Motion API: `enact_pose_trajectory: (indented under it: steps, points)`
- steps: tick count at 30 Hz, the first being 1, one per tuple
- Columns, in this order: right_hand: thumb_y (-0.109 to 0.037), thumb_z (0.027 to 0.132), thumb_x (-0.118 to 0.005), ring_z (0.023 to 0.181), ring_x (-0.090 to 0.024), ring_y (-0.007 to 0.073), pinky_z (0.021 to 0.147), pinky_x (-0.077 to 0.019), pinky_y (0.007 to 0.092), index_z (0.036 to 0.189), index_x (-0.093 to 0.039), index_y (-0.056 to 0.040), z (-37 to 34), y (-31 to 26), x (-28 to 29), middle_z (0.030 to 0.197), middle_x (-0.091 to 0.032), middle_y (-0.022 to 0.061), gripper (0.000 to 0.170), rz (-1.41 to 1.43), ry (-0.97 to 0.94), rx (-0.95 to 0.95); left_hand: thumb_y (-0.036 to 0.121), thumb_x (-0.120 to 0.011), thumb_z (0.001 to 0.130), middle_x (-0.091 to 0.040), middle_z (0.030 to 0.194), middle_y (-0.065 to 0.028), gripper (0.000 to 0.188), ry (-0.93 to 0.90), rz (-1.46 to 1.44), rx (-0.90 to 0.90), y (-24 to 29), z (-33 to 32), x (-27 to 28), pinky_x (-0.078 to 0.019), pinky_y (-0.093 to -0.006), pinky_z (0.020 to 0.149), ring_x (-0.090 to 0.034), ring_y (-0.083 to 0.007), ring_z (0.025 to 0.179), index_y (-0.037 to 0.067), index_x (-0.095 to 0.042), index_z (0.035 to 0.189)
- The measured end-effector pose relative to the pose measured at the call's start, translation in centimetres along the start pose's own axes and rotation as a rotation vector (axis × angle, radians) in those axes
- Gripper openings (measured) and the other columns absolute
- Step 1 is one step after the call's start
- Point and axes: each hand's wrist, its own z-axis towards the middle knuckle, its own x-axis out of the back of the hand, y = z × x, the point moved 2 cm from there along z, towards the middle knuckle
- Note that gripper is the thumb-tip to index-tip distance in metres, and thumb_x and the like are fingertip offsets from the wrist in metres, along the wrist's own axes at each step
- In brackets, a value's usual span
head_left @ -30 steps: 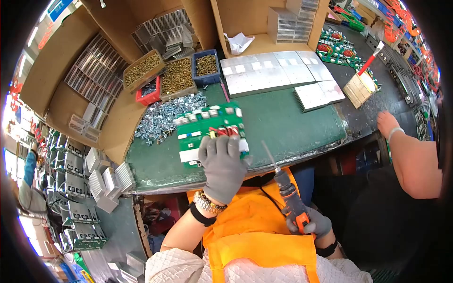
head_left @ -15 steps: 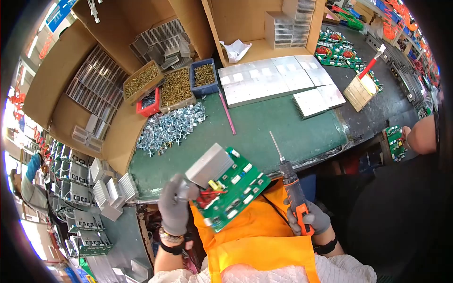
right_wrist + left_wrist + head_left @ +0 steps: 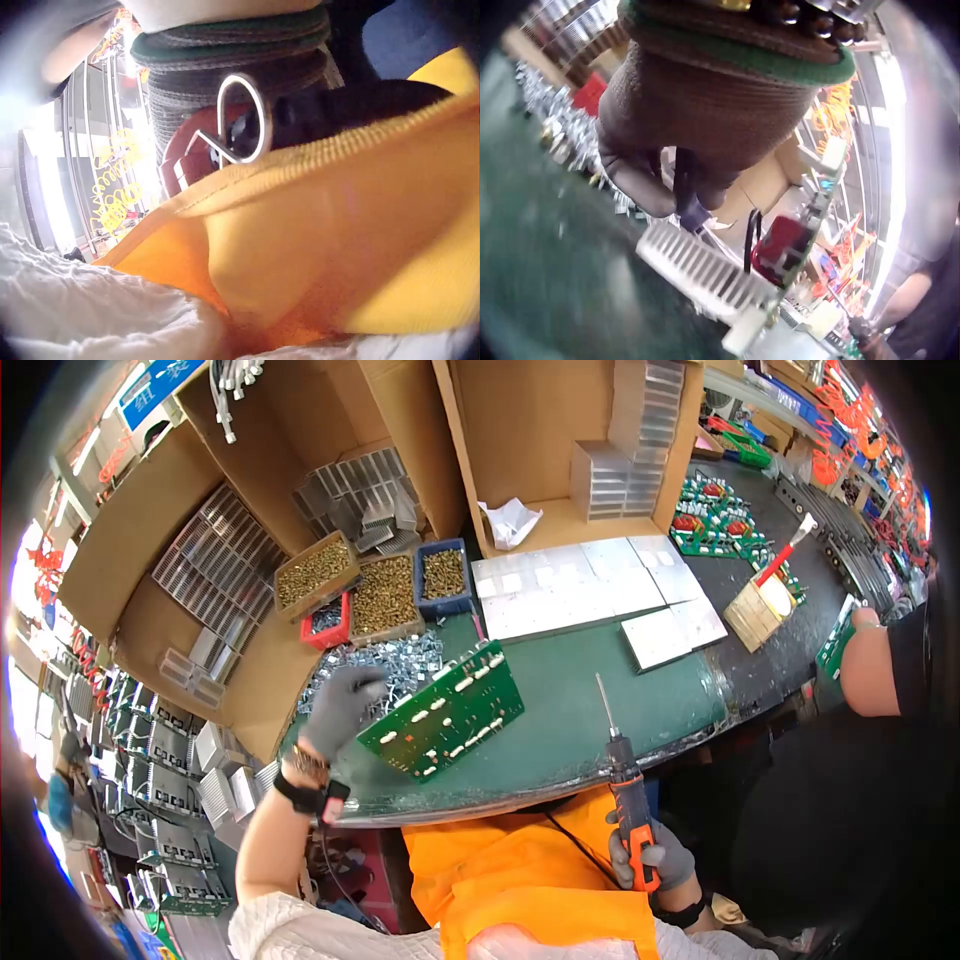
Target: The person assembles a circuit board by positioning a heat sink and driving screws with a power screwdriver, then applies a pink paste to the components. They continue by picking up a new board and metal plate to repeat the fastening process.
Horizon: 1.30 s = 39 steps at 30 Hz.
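My gloved left hand (image 3: 345, 705) grips a green circuit board (image 3: 455, 712) at its left side, holding it tilted over the bench with the solder side toward me. In the left wrist view, a finned heat sink (image 3: 705, 271) and a red-wound coil (image 3: 775, 251) show on the board's other face, just past the curled fingers (image 3: 641, 184). My gloved right hand (image 3: 665, 857) holds a black and orange electric screwdriver (image 3: 630, 800), its long bit pointing up and away. The screwdriver's wire hanging loop (image 3: 262, 124) appears over the orange apron (image 3: 360, 247) in the right wrist view.
Blue-grey small parts (image 3: 400, 660) lie heaped behind the board, below bins of brass screws (image 3: 385, 595). Flat metal heat sinks (image 3: 560, 588) cover the back of the green bench (image 3: 570, 700). A brush (image 3: 785, 560) stands in a wooden holder (image 3: 755, 618). Another person's arm (image 3: 870, 670) is at right.
The left hand has lifted the board off the bench and flipped it from component side to solder side, moving back toward the heap. The right hand keeps hold of the screwdriver, now more upright.
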Motion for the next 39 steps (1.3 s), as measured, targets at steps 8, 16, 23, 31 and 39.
enact_pose_trajectory:
  steps: [8,16,23,31,39]
  points:
    - [-0.019,0.071,-0.081,0.067,-0.062,0.0222,0.058,-0.0532,0.0346,0.14,-0.036,-0.0064,1.5,-0.9,-2.4,0.091,-0.057,0.0116,0.083,-0.029,-0.05,-0.008,0.021,-0.068,0.084,-0.07,0.101,-0.0153,0.022,-0.028,0.726,-0.228,-3.1,15.8,-1.1,-0.0518,-0.042,0.086,-0.066,-0.0339,0.097,0.009,-0.072,0.103]
    - [-0.015,0.065,-0.085,0.068,-0.063,0.0239,0.057,-0.0533,0.0346,0.138,-0.039,-0.0024,2.1,-3.1,-5.9,0.092,-0.06,0.0157,0.087,-0.096,-0.054,-0.051,0.027,-0.068,0.086,-0.071,0.095,-0.0143,0.021,-0.056,0.799,-0.161,0.9,16.8,0.2,-0.0519,-0.0407,0.085,-0.068,-0.0311,0.095,0.013,-0.074,0.101]
    - [-0.005,0.07,-0.081,0.069,-0.061,0.0155,0.059,-0.0517,0.031,0.133,-0.039,-0.0063,5.6,-4.1,-8.0,0.09,-0.061,0.008,0.075,-0.434,-0.166,-0.17,0.013,-0.065,0.091,-0.07,0.085,-0.0051,0.014,0.177,0.006,-0.199,2.8,13.6,4.5,-0.0496,-0.0314,0.072,-0.061,-0.0157,0.076,0.005,-0.072,0.1]
    - [-0.005,0.067,-0.081,0.072,-0.059,0.0126,0.064,-0.0513,0.0296,0.131,-0.042,-0.0049,8.6,-4.1,-11.7,0.089,-0.061,0.0049,0.075,-0.615,-0.18,-0.212,0.036,-0.068,0.091,-0.066,0.079,-0.0033,0.037,-0.23,-0.66,-0.076,10.0,2.9,4.5,-0.0448,-0.0193,0.051,-0.058,-0.0074,0.062,0.0,-0.067,0.103]
    - [-0.014,0.069,-0.087,0.081,-0.056,0.0112,0.072,-0.0496,0.0263,0.145,-0.037,-0.0015,8.9,-4.5,-12.0,0.098,-0.059,0.003,0.093,-0.83,-0.119,-0.248,0.024,-0.061,0.098,-0.067,0.079,-0.0026,0.026,-0.216,-0.934,0.093,9.9,-0.8,2.9,-0.0449,-0.0176,0.05,-0.058,-0.0047,0.059,0.0,-0.065,0.108]
